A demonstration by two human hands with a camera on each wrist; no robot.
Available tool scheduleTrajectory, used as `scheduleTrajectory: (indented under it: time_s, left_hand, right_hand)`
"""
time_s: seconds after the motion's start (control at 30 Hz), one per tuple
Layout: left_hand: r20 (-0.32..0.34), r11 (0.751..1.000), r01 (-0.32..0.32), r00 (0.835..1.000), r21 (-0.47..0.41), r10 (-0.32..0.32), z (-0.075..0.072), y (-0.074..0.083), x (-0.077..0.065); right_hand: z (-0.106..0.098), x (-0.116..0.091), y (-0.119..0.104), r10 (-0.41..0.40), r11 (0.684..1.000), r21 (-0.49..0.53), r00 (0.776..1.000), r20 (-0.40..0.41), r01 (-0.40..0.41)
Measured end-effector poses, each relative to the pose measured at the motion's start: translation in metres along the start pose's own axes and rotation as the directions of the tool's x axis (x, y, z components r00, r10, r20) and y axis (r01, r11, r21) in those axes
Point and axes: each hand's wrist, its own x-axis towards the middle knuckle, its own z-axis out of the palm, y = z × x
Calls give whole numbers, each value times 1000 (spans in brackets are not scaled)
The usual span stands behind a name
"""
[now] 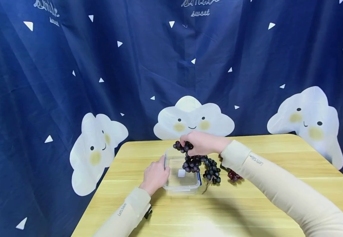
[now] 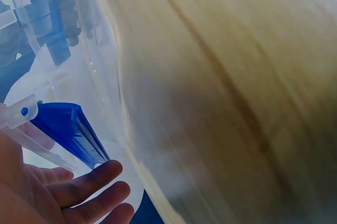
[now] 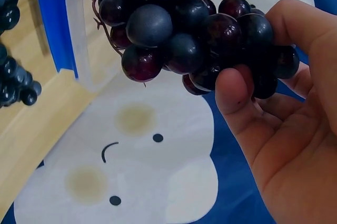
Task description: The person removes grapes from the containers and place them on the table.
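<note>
My right hand pinches a bunch of dark purple grapes between thumb and fingers, holding it over a clear plastic food container. In the right wrist view the thumb presses the near end of the bunch, and a thin brown stem shows at its side. At the container's left wall, my left hand grips the rim. Beside its stretched fingers, a blue latch hangs unfastened in the left wrist view. Inside the container, a small white square shows on the bottom.
Right of the container, a black grape bunch lies on the wooden table. A red grape bunch lies farther right, partly behind my right sleeve. A blue curtain with clouds hangs behind the table.
</note>
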Motion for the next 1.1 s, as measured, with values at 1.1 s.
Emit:
scheduleTrajectory:
  time_s: [1.1]
  left_hand:
    - [9, 1000, -13, 1000, -15, 13, -2, 0, -1]
  right_hand:
    - [-27, -97, 46, 218, 976, 3, 976, -25, -218]
